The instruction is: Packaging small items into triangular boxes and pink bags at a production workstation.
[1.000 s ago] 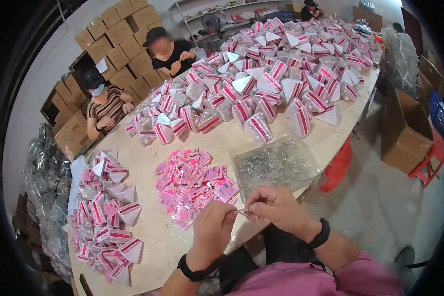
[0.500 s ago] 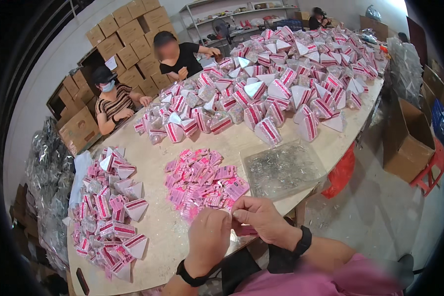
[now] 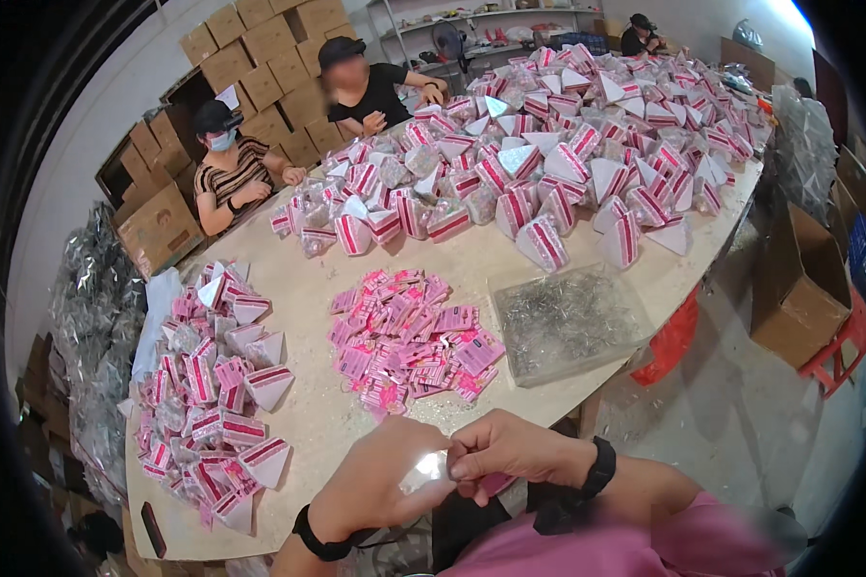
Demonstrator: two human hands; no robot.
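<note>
My left hand (image 3: 380,471) and my right hand (image 3: 510,450) meet at the near table edge, fingertips pinched close together. Part of a pink card (image 3: 496,483) shows beneath the fingers of my right hand. At my left hand's thumb and fingers a bright shiny patch (image 3: 428,469) shows; glare hides what it is. Just beyond my hands lies a loose pile of small pink cards (image 3: 409,337). To its right stands a clear, shallow plastic box (image 3: 568,367) full of thin, shiny, wire-like pieces.
Wedge-shaped pink-and-white packages form a big heap (image 3: 568,163) across the far table and a smaller heap (image 3: 212,413) at left. A dark flat object (image 3: 153,531) lies near the left edge. Two people (image 3: 231,173) sit behind the table. Cartons (image 3: 799,288) stand at right.
My hands stay together, while my left hand has turned and opened out slightly, showing a bright patch. The view has shifted, so the table appears moved in the picture.
</note>
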